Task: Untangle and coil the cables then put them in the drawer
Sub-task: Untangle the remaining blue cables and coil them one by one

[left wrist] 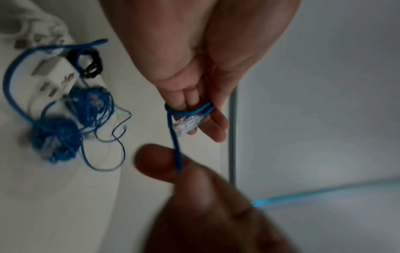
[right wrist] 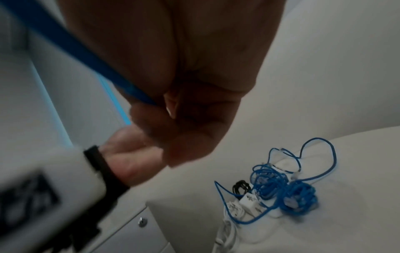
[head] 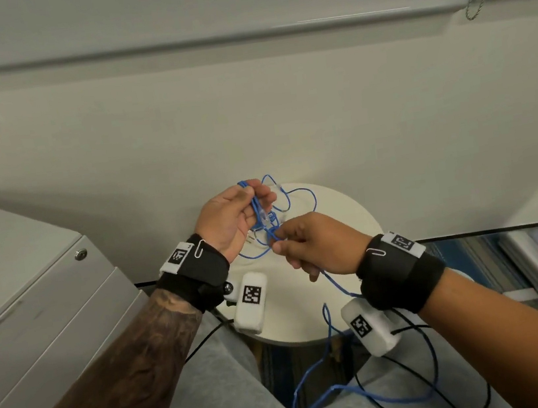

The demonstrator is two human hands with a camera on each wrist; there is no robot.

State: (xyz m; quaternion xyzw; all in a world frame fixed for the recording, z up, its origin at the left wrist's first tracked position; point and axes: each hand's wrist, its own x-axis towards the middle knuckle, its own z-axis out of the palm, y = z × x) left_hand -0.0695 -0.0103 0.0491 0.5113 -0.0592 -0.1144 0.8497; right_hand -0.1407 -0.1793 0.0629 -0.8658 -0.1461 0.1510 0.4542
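Blue cable (left wrist: pixel 176 137) runs taut between 2 hands, being wound onto the left one.

Left hand (head: pixel 233 217) has its fingers (left wrist: pixel 213 123) close together with turns of cable looped across them, the clear plug (left wrist: pixel 187 124) lying against them; right hand (head: pixel 314 244), nearer the body, pinches the strand just below. Its long axis runs from left fingers down to the right pinch, the tail trailing to the lap. Remaining tangle (right wrist: pixel 281 186) sits on the round table (head: pixel 348 213), drawer cabinet (head: pixel 33 306) at left.

Blue cable (head: pixel 326 327); white charger (right wrist: pixel 249 199); black coil (right wrist: pixel 240 186); white round table (head: pixel 348 213); grey cabinet (head: pixel 33 306).
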